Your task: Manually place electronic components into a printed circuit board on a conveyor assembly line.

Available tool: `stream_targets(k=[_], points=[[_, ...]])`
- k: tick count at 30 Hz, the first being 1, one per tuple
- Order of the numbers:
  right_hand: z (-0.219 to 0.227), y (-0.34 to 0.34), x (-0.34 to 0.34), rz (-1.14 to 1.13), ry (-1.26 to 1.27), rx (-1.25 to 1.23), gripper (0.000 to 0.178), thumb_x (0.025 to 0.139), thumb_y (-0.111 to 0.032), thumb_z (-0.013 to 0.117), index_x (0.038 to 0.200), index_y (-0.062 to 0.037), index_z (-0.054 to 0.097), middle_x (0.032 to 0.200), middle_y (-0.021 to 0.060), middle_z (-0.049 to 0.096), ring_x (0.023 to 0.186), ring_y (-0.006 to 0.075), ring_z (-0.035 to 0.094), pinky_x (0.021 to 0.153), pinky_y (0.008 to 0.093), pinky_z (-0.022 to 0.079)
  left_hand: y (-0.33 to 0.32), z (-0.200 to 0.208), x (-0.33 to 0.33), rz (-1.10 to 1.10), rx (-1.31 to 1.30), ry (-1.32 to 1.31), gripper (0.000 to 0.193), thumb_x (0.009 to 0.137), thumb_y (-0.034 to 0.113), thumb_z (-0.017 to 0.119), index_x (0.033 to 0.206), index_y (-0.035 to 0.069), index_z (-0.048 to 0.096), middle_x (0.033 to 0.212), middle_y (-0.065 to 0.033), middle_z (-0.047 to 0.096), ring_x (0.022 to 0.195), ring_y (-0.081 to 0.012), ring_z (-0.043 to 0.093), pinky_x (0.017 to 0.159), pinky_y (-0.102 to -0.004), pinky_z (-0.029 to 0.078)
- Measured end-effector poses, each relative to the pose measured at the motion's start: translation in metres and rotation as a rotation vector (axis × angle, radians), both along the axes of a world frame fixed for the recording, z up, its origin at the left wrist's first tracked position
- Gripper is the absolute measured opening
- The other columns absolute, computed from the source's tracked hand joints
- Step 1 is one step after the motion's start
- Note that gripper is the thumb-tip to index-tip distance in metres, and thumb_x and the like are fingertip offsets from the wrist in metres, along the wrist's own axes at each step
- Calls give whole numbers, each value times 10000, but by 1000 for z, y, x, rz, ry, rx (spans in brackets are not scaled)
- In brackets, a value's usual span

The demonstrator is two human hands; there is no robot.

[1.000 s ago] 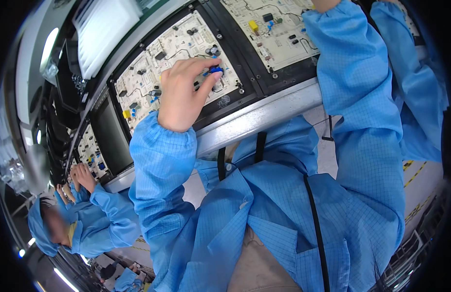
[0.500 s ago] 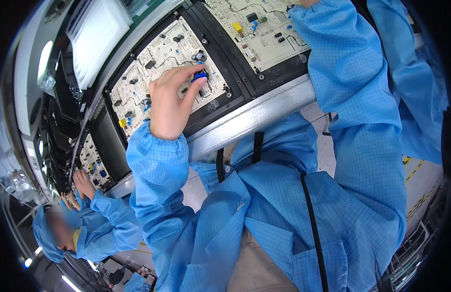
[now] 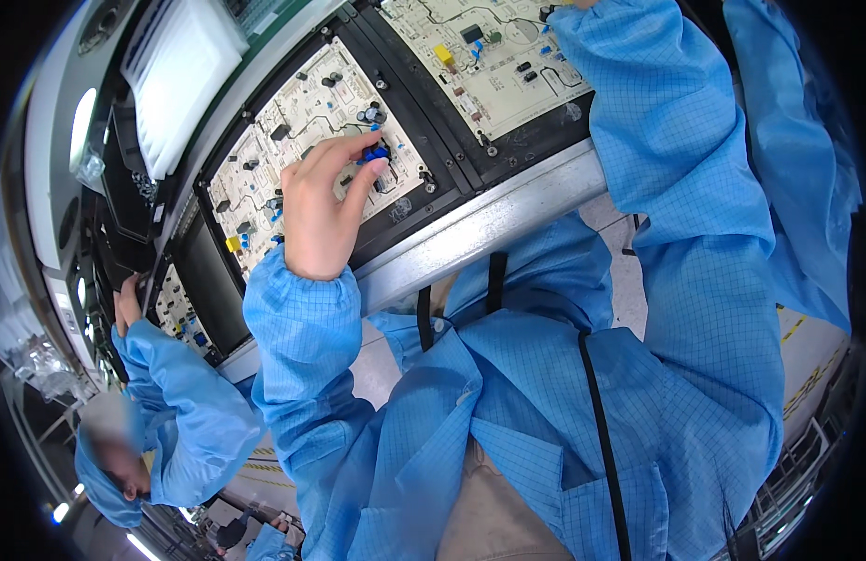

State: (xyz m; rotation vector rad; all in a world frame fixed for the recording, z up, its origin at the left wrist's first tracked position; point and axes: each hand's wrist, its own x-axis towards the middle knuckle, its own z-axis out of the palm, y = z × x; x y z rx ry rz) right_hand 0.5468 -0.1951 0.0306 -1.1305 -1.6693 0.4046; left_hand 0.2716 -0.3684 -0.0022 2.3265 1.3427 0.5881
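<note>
- Metal rail (image 3: 493, 210): runs along the near edge of the work line, between the wearer's body and the boards.
- Dark frame (image 3: 439, 131): borders the boards side by side, apparently to keep them flat and in position.
- Right circuit board (image 3: 496, 70): pale, populated, partly covered by the right sleeve (image 3: 671, 112).
- Left circuit board (image 3: 307, 110): pale, populated, lying face up, presumably so its parts can be reached from above.
- Left hand (image 3: 321, 206): arched over the left board, thumb and index finger nearly closed in a pinch on one part. The fingertip grip appears chosen because the part is small and its neighbours crowd it.
- Right hand (image 3: 584, 3): only a sliver shows at the upper edge; cannot tell whether it grasps anything.
- Blue component (image 3: 377, 153): between left thumb and index finger, toward the board's right side. Seated or raised: cannot be determined.
- Round capacitors (image 3: 372, 114): just beyond the pinched part, apart from the fingertips.
</note>
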Motion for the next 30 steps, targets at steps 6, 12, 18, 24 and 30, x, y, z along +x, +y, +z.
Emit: stream_targets(k=[6,12,18,24,30], points=[[0,0,1,0,-2,-23,194,827,-143,619,914,20,678,755,102,681,643,138,631,602,261,491,-3,0,0,-13,49,39,231,800,170,676,1021,104,658,951,-55,650,897,-200,595,826,-305,338],[10,-8,1,4,-7,-21,208,830,-155,626,926,24,672,758,97,680,649,131,628,609,260,490,-11,6,8,-40,150,175,247,736,173,729,965,121,651,945,-36,652,880,-201,590,822,-319,334],[23,-16,-3,59,8,1,191,841,-148,625,924,21,659,748,80,671,650,118,620,607,254,488,-8,6,6,-46,161,167,254,715,173,738,947,135,641,908,-27,643,867,-203,585,821,-337,336],[36,-17,16,189,177,-86,166,852,-103,636,943,36,634,782,80,665,673,120,628,622,223,506,-10,17,9,-5,39,131,414,659,153,781,1040,112,624,989,-36,651,964,-189,588,857,-325,338],[48,-29,23,173,54,-85,123,841,-57,639,916,40,627,750,67,645,664,110,611,606,221,493,23,62,-53,107,196,-6,364,750,204,740,1055,39,628,1006,-133,654,938,-265,622,773,-340,473]])
